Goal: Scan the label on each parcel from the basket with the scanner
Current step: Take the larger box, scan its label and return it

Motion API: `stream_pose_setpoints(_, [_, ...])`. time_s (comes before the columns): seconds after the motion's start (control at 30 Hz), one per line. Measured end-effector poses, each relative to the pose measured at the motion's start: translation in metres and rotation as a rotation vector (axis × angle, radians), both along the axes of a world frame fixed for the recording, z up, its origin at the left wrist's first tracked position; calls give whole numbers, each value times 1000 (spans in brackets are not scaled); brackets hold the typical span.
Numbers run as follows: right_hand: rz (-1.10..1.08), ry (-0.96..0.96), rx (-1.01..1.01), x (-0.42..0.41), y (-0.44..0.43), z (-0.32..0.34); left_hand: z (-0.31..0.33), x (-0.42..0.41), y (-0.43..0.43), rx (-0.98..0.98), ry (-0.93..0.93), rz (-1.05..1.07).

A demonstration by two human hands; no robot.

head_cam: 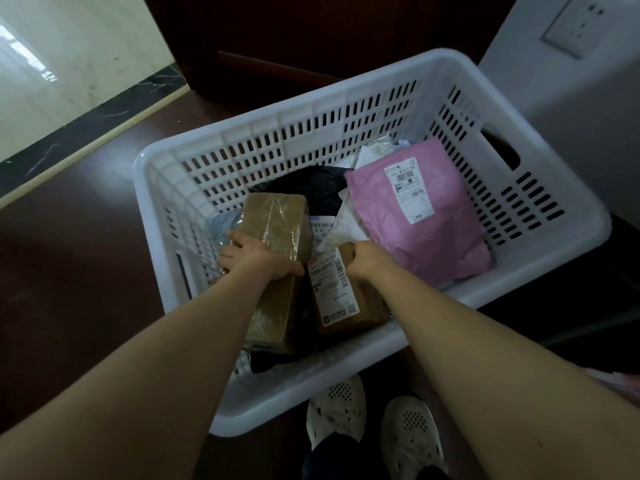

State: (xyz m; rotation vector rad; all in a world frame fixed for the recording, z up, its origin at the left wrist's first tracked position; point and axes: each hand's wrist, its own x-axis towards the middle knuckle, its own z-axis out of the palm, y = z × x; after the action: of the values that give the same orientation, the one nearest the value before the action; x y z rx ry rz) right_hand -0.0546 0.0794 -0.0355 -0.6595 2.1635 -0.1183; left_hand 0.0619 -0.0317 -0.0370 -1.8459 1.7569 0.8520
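Note:
A white slotted plastic basket stands on the dark floor and holds several parcels. My left hand grips a long brown box wrapped in clear tape across its middle. My right hand is closed on the far end of a smaller brown box, whose white shipping label faces up. A pink mailer bag with a white label lies at the right of the basket. A black bag and white bags lie behind the boxes. No scanner is in view.
My two white shoes stand just in front of the basket. A dark wooden door is behind it, a white wall with a socket at the right, and pale floor tiles at the left.

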Motion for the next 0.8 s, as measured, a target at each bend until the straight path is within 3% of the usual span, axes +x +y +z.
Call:
stream_pose_setpoints(0.23, [-30,-33,-40,3,7,25,44,-5,-1,-100,107,47])
stream_pose_setpoints(0.57, [-81,52,-251,20,32,139,162,14,27,-185,278,28])
stream_pose_setpoints(0.67, [-201,59,-367,25,43,178,198,27,43,-222,323,-24])
stream_pose_setpoints(0.8, [-559,-106,-605,34,61,240,244,39,63,-293,429,-176])
